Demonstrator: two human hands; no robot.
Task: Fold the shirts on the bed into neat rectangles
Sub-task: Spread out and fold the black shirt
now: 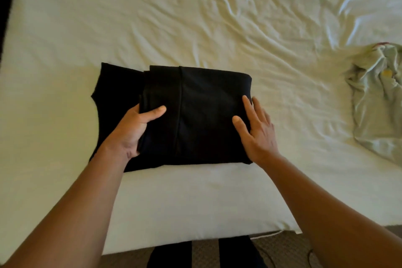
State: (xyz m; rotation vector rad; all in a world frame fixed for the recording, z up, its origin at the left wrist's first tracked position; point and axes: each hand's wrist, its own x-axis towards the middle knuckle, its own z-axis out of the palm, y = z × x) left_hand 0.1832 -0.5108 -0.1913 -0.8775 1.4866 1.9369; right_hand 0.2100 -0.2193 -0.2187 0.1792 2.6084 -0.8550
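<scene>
On bed (65, 28): left hand (132, 128) grips black shirt (195, 115) fold; right hand (256, 128) fingers flat atop.

Wide bed (195, 17) under a creased cream sheet

A partly folded black fabric shirt (195, 115) lies flat near the bed's front edge; a crumpled pale grey-green shirt (378, 102) lies well apart from it at the right edge of view.

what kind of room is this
Probably a bedroom: a bed with a wrinkled cream sheet, a black shirt being folded on it, a crumpled grey shirt, and carpet below.
</scene>
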